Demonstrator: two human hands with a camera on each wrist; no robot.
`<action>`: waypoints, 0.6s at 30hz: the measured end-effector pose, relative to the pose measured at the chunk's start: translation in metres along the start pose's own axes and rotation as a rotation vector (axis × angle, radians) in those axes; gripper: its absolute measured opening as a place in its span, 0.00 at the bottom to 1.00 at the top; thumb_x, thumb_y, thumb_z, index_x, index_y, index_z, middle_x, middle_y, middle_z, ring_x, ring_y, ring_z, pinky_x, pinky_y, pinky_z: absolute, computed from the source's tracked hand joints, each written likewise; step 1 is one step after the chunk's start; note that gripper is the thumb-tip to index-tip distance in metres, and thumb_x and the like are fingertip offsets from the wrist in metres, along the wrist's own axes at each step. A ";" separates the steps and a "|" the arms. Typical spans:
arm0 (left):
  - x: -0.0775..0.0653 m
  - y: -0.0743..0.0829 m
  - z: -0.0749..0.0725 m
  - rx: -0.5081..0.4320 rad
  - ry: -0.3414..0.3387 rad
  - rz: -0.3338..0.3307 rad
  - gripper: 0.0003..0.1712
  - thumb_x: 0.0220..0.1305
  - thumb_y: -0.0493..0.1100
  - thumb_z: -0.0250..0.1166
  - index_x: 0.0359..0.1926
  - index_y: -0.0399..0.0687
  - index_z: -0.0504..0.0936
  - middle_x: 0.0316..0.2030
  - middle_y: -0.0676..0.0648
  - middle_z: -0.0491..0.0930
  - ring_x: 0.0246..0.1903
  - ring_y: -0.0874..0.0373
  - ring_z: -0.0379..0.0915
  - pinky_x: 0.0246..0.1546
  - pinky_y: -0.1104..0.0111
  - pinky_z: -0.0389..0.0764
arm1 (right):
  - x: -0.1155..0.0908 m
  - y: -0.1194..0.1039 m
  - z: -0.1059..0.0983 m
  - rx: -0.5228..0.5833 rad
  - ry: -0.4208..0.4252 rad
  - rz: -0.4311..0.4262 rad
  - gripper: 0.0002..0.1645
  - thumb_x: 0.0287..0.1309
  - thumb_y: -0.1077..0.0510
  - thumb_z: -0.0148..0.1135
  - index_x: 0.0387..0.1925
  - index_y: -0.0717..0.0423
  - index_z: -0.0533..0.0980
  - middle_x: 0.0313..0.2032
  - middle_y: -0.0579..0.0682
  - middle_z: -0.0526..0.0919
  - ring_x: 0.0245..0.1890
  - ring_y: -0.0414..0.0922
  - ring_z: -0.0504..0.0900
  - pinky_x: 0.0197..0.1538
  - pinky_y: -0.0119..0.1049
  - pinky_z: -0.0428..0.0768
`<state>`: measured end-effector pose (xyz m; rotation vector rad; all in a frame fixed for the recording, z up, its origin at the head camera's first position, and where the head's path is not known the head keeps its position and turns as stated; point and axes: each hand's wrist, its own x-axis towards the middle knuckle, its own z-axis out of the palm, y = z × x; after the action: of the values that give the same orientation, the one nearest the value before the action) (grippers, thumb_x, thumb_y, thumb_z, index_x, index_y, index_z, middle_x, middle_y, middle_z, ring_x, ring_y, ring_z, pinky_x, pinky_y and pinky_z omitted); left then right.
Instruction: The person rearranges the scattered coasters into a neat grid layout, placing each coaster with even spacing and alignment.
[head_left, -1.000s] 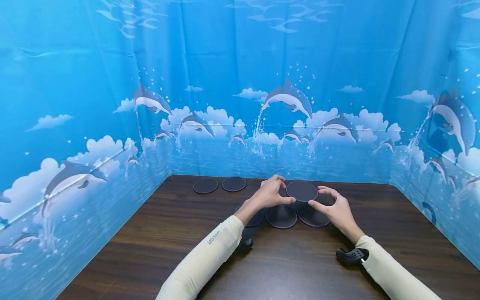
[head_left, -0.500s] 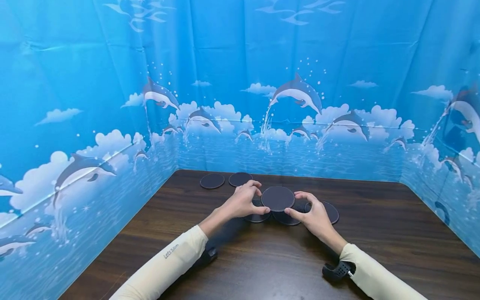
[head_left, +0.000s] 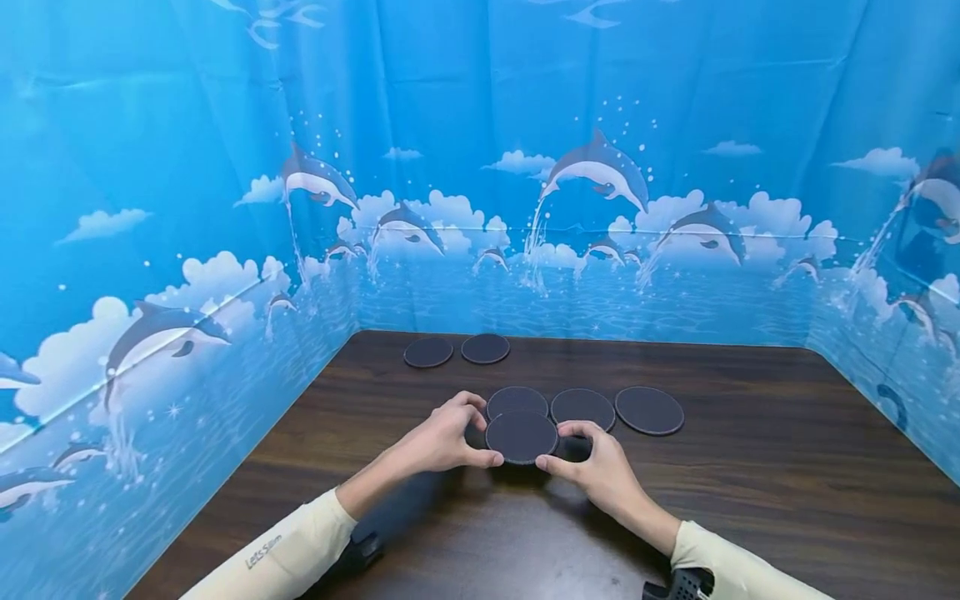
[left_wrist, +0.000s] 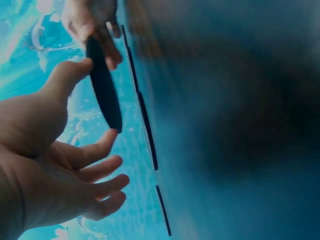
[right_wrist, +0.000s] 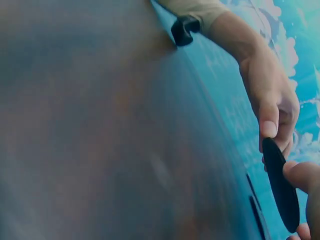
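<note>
the left hand [head_left: 450, 437] and right hand [head_left: 606, 468] pinch one dark disc [head_left: 522, 437] by opposite edges, likely steadying it above the table [head_left: 757, 467].

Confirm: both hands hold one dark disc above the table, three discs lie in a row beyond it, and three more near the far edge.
Not quite: the head view shows two discs, not three, near the far edge of the table. The rest stands: the left hand and right hand hold one dark disc, with three discs in a row beyond it.
</note>
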<state>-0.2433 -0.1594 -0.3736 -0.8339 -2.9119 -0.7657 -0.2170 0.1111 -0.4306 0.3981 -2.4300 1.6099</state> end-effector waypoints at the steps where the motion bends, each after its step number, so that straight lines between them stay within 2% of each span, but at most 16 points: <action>1: -0.002 0.001 0.000 0.004 -0.008 -0.003 0.27 0.52 0.62 0.79 0.37 0.46 0.81 0.63 0.41 0.72 0.59 0.42 0.70 0.58 0.42 0.69 | -0.004 -0.001 0.001 -0.009 -0.004 0.002 0.32 0.42 0.43 0.85 0.44 0.55 0.81 0.53 0.49 0.82 0.61 0.48 0.75 0.66 0.51 0.65; 3: -0.006 0.003 0.000 0.019 -0.024 -0.009 0.27 0.51 0.62 0.79 0.36 0.47 0.81 0.62 0.41 0.72 0.59 0.41 0.70 0.57 0.43 0.69 | -0.009 -0.002 0.002 -0.026 -0.007 0.004 0.30 0.42 0.43 0.85 0.40 0.55 0.81 0.54 0.50 0.82 0.62 0.49 0.74 0.66 0.52 0.65; 6: -0.009 0.007 0.001 0.012 -0.043 -0.011 0.26 0.50 0.61 0.80 0.35 0.47 0.81 0.63 0.41 0.71 0.57 0.42 0.71 0.52 0.49 0.74 | -0.016 -0.004 0.003 -0.071 -0.015 -0.012 0.27 0.42 0.43 0.85 0.38 0.53 0.82 0.57 0.50 0.80 0.64 0.51 0.70 0.67 0.55 0.60; 11: -0.012 0.013 0.006 0.034 -0.101 -0.016 0.24 0.51 0.59 0.80 0.31 0.47 0.81 0.62 0.40 0.72 0.53 0.44 0.74 0.44 0.59 0.77 | -0.021 -0.005 0.008 -0.161 -0.044 -0.072 0.23 0.41 0.45 0.86 0.35 0.50 0.82 0.60 0.50 0.79 0.66 0.52 0.66 0.59 0.58 0.55; 15: -0.015 0.014 0.011 0.123 -0.152 -0.077 0.27 0.48 0.64 0.80 0.30 0.50 0.80 0.62 0.42 0.71 0.51 0.40 0.75 0.43 0.56 0.78 | -0.022 -0.005 0.012 -0.188 -0.045 -0.100 0.23 0.39 0.47 0.87 0.33 0.48 0.81 0.59 0.52 0.79 0.65 0.53 0.67 0.55 0.55 0.56; 18: -0.016 0.013 0.015 0.142 -0.157 -0.097 0.29 0.47 0.65 0.80 0.32 0.50 0.80 0.62 0.42 0.71 0.53 0.39 0.74 0.47 0.52 0.77 | -0.023 -0.004 0.011 -0.206 -0.064 -0.103 0.25 0.38 0.46 0.87 0.35 0.49 0.80 0.60 0.53 0.77 0.65 0.54 0.66 0.55 0.54 0.56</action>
<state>-0.2212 -0.1510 -0.3828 -0.7786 -3.1204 -0.5119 -0.1936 0.1021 -0.4384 0.5362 -2.5450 1.3102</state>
